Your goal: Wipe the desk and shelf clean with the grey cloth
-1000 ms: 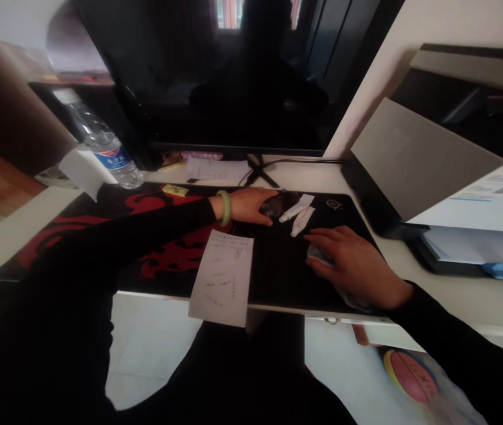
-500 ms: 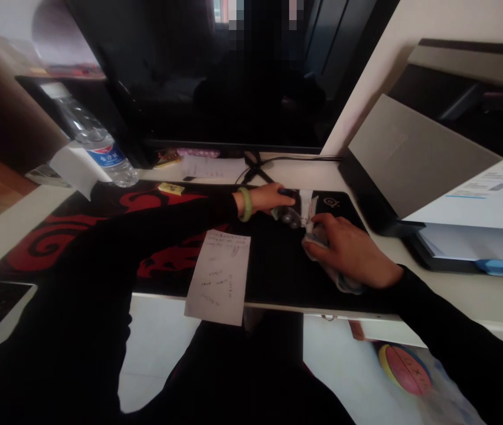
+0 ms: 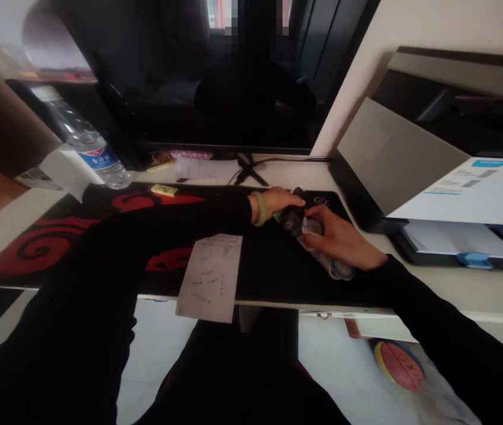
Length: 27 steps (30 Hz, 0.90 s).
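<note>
My left hand (image 3: 278,203), with a green bangle (image 3: 258,208) on its wrist, is shut around a dark glossy object (image 3: 294,219), possibly a computer mouse. My right hand (image 3: 337,239) presses a crumpled pale cloth (image 3: 322,254) against that object. Both hands are close together above the far right part of a black and red mouse mat (image 3: 48,254). The hands and cloth hide much of the dark object. The white tubes seen earlier on the mat do not show now and may be behind my hands.
A handwritten paper note (image 3: 209,277) overhangs the desk's front edge. A water bottle (image 3: 87,147) stands at the left, a dark monitor (image 3: 216,88) behind, and a printer with white paper (image 3: 446,189) at the right. A basketball (image 3: 399,366) lies on the floor below.
My hands have drawn together. The left has lifted the dark object from the mat, and the right has brought the cloth up against it. The white tubes have gone from view.
</note>
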Motion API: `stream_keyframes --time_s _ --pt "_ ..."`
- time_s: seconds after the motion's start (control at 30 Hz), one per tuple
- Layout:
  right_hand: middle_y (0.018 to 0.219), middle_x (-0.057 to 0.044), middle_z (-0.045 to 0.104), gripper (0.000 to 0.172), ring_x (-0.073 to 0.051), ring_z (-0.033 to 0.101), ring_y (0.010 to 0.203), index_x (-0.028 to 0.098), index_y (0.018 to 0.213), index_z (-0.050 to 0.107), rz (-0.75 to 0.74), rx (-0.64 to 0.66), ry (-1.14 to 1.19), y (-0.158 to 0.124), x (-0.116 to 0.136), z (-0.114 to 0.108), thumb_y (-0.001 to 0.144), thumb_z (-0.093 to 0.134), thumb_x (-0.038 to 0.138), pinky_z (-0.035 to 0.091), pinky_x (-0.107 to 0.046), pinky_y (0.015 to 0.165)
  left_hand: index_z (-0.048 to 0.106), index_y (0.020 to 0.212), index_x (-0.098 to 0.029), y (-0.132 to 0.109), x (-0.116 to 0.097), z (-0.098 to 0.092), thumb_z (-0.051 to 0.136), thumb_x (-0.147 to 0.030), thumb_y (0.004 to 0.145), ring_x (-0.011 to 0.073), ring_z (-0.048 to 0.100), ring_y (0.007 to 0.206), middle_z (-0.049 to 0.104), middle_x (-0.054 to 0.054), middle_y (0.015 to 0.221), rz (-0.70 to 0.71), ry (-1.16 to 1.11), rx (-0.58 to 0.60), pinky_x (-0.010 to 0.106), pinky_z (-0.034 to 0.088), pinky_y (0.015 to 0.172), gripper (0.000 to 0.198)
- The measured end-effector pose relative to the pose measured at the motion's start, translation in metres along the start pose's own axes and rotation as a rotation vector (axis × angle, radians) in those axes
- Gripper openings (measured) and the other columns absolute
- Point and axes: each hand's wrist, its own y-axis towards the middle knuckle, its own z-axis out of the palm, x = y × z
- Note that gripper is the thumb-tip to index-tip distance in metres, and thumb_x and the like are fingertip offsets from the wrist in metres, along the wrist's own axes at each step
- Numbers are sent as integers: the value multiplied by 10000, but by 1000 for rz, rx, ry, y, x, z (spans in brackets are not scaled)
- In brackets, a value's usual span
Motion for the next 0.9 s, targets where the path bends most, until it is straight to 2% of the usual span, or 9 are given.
stream_keyframes --time_s 0.17,0.27,0.33,0.43,0.6,0.7,0.77,0.9 --pt "1218 -111 763 523 -310 751 1112 232 1291 566 10 -28 80 -1 -2 4 830 690 447 567 -437 1033 682 791 -123 -3 -5 11 748 -99 947 145 651 692 696 34 735 -16 -83 -49 299 544 748 171" --pt "1217 -112 767 551 -311 758 1093 237 1291 539 12 -53 120 -2 -7 7 817 693 472 580 -439 1011 641 804 -147 -6 -8 21 671 -104 1009 141 631 680 671 20 741 -20 -83 -57 291 510 718 211" --pt "1234 -120 769 553 -318 763 1102 243 1275 515 4 -72 159 -3 -10 9 806 695 473 588 -448 1005 602 823 -171 -8 -10 27 667 -114 1022 136 615 659 643 -2 726 6 -90 -82 280 477 675 217" --pt "1332 -138 758 540 -329 751 1208 262 1256 463 -34 -107 263 -3 -15 13 800 692 440 573 -478 1074 566 848 -188 -12 -11 31 722 -118 1005 125 603 649 614 -32 709 62 -146 -121 266 454 660 232" --pt "1360 -135 763 536 -326 734 1271 281 1241 417 -68 -93 391 -1 -20 17 803 697 411 515 -533 1184 624 780 -136 -7 -6 28 663 -114 1051 109 609 611 643 5 673 56 -311 44 256 476 688 274" --pt "1381 -137 748 528 -311 718 1308 276 1252 433 -91 -93 431 1 -21 10 819 701 416 513 -510 1202 653 786 -120 -1 -4 28 692 -137 1049 111 633 608 676 23 682 43 -384 47 251 480 681 266" --pt "1374 -140 738 479 -309 721 1289 268 1244 475 -100 -154 393 3 -21 2 840 689 413 539 -498 1175 663 808 -120 2 -7 25 680 -143 1058 115 642 621 682 22 694 53 -434 40 254 491 689 252" --pt "1448 -170 688 316 -339 678 1346 246 1209 600 -183 -383 171 6 -22 -3 923 640 375 519 -545 1201 668 871 -127 5 -15 8 633 -145 1076 119 657 663 700 22 750 19 -583 16 260 529 706 209"
